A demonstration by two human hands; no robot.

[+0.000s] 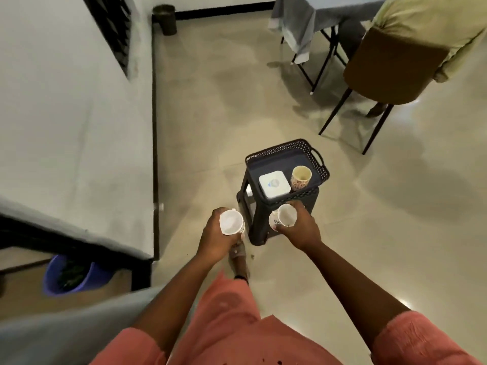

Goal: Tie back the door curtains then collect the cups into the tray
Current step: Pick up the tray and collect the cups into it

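Head view: left hand (214,239) gripped a white paper cup (232,222); right hand (300,227) gripped another (286,216), near the dark perforated plastic tray (320,164) on a stool (263,227). Probably empty cups. Risk: squeezing could crush them; the patterned cup (301,177) inside could be knocked over.

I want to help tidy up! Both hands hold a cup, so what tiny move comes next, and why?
Probably carry the right hand forward and set its cup in the tray. That hand is nearest the tray, which sits on the stool and already holds one cup beside a white box, with bare space behind. The left hand can follow with its cup.
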